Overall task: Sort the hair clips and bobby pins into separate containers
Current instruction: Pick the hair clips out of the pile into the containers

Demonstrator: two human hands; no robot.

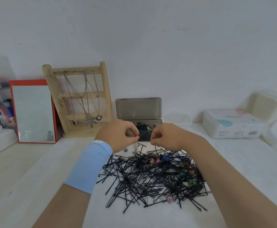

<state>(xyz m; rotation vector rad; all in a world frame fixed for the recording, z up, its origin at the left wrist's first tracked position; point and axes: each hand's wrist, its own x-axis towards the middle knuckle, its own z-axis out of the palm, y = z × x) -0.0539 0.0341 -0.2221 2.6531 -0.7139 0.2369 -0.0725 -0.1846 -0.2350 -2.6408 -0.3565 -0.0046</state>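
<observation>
Head view: the left hand, above a blue wristband, pinches a small pink clip at its fingertips, just in front of the open grey box; the right hand is close beside it with fingers curled tight, and whether they nip a pin cannot be told; the box already holds a heap of dark clips, so the sorting looks begun but far from done; the pile of bobby pins lies spread on the white table between the forearms, with coloured clips tangled in it, a blue one, a green one and a pink one among them; the pins cross over the clips and will likely snag as each is lifted; a red-framed mirror, a wooden necklace rack and a white packet stand along the wall, well clear of the work.
</observation>
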